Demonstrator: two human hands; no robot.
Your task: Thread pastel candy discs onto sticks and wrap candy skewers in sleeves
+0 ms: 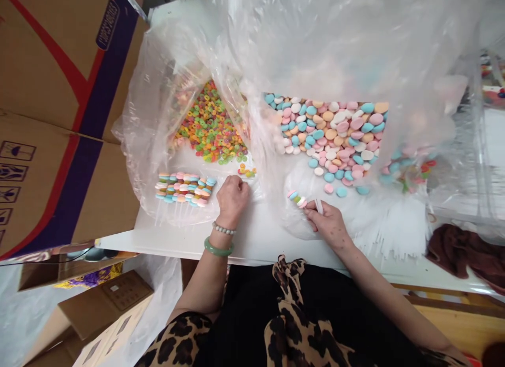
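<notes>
My right hand [328,222] is closed on a candy skewer [296,198], strung with pink, blue, green and white pieces. A piece of white stick [319,206] also shows between its fingers. My left hand [232,197] has its fingers curled together beside a few loose ring candies [246,171]; whatever they pinch, if anything, is hidden. Behind it spreads a heap of small green, orange and red ring candies [215,127] in clear plastic. Pastel oval candies [335,132] lie heaped beyond my right hand. Left of my left hand, several filled candy skewers [185,189] lie side by side.
Loose white sticks [394,240] lie on the white table [272,246] at right, near a dark brown cloth [461,251]. Large clear plastic bags [335,35] rise behind the candies. A tall cardboard box [51,119] borders the left; another open box [94,309] is lower down.
</notes>
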